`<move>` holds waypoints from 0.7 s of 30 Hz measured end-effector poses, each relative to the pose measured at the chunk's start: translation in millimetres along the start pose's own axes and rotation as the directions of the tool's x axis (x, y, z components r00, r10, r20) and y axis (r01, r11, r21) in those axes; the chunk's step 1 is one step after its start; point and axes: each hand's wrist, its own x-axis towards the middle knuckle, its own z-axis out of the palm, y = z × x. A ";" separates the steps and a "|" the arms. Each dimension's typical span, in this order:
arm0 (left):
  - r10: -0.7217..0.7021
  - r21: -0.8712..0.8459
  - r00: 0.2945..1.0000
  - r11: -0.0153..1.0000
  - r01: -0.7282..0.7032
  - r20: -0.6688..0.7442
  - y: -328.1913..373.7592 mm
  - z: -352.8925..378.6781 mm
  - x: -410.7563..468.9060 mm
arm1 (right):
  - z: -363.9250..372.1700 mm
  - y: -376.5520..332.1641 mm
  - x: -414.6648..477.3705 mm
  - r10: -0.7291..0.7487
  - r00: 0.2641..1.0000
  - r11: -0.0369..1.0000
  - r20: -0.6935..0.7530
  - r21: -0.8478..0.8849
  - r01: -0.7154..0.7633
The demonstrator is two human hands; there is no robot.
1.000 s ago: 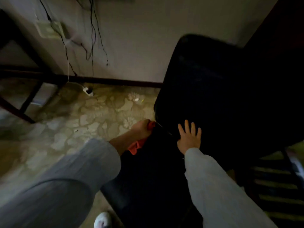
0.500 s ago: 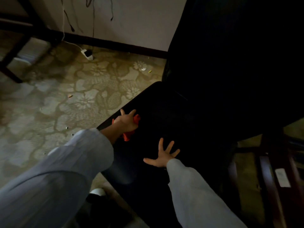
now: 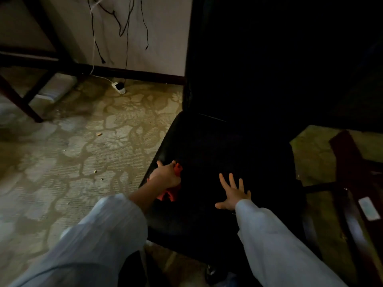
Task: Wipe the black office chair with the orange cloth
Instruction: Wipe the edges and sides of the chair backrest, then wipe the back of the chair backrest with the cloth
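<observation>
The black office chair (image 3: 223, 146) fills the middle and right of the view, its seat below me and its tall backrest rising behind. My left hand (image 3: 166, 175) grips the orange cloth (image 3: 171, 193) against the seat's left edge; most of the cloth is hidden under the hand. My right hand (image 3: 233, 192) lies flat on the seat to the right of it, fingers spread, holding nothing. Both arms wear pale sleeves.
A patterned carpet (image 3: 72, 152) with small bits of litter lies to the left. A white power adapter (image 3: 119, 88) and hanging cables (image 3: 124, 27) are by the wall. Dark table legs (image 3: 18, 96) stand far left; dark wooden furniture (image 3: 352, 172) stands at the right.
My left hand with the cloth has slid from the seat-backrest joint out along the seat's left edge. My right hand came off the backrest onto the seat, fingers spread.
</observation>
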 end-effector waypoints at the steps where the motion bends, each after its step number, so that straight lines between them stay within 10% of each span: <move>1: 0.000 -0.002 1.000 1.000 0.000 0.002 2.0 3.5 -15.9 | -0.1 2.8 -3.4 0.013 1.000 0.999 -0.007 -0.032 -0.013; 11: 0.110 -0.085 0.994 0.990 -0.108 0.016 35.1 23.5 -136.0 | 29.7 -23.4 -38.9 -0.093 0.990 0.996 -0.105 -0.007 0.093; 21: 0.045 -0.373 0.960 0.916 -0.150 -0.275 29.6 14.4 -163.3 | 63.3 -27.4 -65.5 -0.279 0.960 0.953 -0.002 -0.121 0.277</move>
